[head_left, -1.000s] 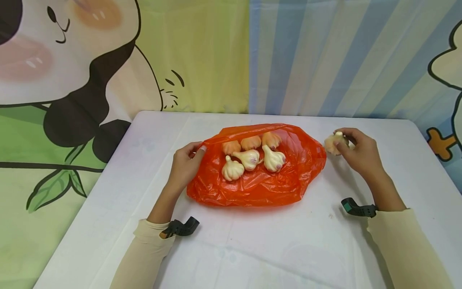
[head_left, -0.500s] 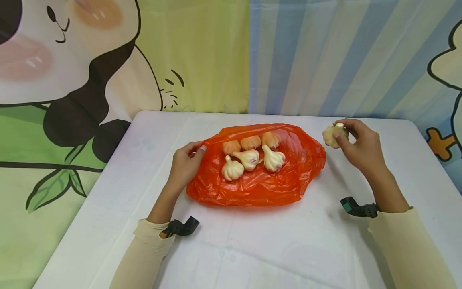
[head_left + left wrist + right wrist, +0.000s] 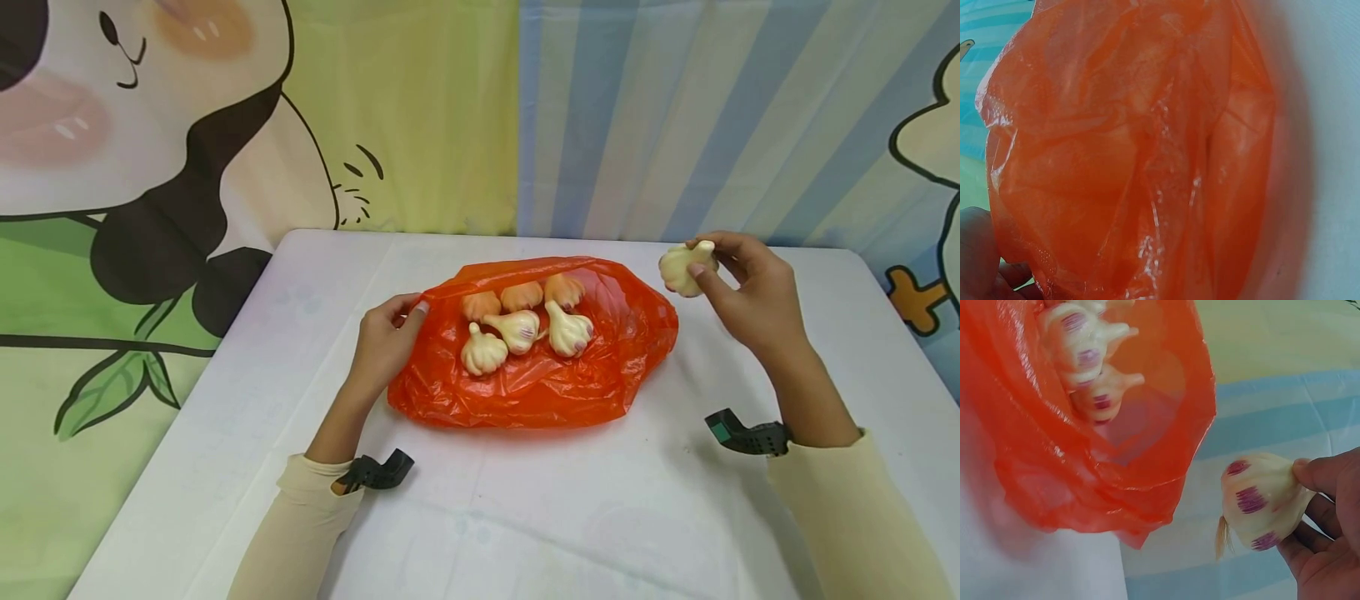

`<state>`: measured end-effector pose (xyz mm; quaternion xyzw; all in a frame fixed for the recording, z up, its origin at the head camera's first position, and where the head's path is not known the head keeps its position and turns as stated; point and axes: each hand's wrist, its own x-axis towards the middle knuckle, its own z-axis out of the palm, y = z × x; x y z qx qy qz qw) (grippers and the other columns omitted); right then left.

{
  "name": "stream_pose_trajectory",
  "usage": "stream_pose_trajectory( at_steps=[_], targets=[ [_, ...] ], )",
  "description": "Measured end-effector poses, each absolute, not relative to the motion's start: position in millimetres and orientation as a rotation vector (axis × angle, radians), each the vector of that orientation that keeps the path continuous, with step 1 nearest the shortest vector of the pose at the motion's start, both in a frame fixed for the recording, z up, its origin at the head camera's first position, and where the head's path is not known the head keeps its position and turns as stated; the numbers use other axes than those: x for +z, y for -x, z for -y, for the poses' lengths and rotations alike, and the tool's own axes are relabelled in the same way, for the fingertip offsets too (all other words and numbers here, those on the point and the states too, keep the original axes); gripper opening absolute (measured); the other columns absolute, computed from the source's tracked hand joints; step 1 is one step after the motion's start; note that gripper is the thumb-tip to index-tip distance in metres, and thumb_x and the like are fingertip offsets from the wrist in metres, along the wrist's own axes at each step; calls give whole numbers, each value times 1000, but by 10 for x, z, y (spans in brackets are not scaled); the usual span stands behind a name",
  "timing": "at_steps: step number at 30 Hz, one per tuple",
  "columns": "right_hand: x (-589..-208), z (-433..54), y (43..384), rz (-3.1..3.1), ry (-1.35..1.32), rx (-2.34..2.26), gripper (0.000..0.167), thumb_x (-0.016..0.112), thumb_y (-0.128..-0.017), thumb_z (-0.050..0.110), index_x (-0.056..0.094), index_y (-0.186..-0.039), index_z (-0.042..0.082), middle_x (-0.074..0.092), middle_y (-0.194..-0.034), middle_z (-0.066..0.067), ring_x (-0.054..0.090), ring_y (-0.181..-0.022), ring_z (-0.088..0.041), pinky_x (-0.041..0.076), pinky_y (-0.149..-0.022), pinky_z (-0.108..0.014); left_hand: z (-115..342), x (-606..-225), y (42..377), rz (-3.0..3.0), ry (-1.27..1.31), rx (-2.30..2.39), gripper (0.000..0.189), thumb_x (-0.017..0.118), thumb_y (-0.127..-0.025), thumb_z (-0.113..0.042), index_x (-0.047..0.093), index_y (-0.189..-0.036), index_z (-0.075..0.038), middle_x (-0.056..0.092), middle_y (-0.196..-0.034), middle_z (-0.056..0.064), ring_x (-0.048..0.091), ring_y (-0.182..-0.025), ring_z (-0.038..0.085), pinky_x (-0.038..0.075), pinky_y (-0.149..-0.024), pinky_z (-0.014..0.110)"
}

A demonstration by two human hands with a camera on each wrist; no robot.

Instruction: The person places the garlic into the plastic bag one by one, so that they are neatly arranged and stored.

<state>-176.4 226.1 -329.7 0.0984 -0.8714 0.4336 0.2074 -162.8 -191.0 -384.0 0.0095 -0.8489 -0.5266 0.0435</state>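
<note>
A red plastic bag (image 3: 517, 404) lies on the table with its mouth spread. Inside it several garlic bulbs (image 3: 483, 350) show, the back ones partly behind the bag's film. My left hand (image 3: 384, 346) pinches the left edge of the bag's mouth between thumb and fingers. Off the bag's right end, my right hand (image 3: 757, 292) holds a single garlic bulb (image 3: 686, 268) above the table. In the right wrist view that bulb (image 3: 1263, 500) has purple patches and a tuft of dry roots, with the thumb on its neck side. Red film fills most of the left wrist view.
The white table (image 3: 480, 517) extends around the bag on all sides. Behind its far edge hangs a printed curtain (image 3: 420, 117) with cartoon figures and stripes. A black wrist camera (image 3: 375, 471) sits on the left wrist, another camera (image 3: 746, 433) on the right.
My right hand has raised the garlic bulb from near the table, carrying it up and slightly left in the head view. The left hand and the bag have stayed in place.
</note>
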Motion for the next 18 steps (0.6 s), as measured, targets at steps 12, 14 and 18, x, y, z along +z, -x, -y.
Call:
stream_pose_trajectory(
  at_steps=[12,14,18],
  targets=[
    [-3196,-2144,1729,2232,-668,1545,37,60,-84,-20,57,-120,-11,64,-116,-12,58,-113,-17,43,-97,-23,1909,-3845,1629,2592,-27,-1617,36,56,-99,-32,66,-121,-6,64,-101,5,55,-82,24,52,-65,28],
    [-3197,-2108,1733,2210,-745,1603,37,60,-84,-22,56,-120,-13,64,-116,-14,59,-113,-18,43,-96,-22,1908,-3843,1629,2591,-28,-1617,36,56,-99,-31,66,-121,-6,64,-101,5,54,-82,24,52,-65,28],
    [-3195,-2010,1736,2245,-825,1623,36,60,-85,-19,57,-120,-11,64,-116,-13,60,-112,-17,45,-93,-21,1907,-3840,1629,2595,-36,-1610,36,56,-99,-32,66,-122,-6,64,-103,5,54,-83,23,52,-65,27]
  ],
)
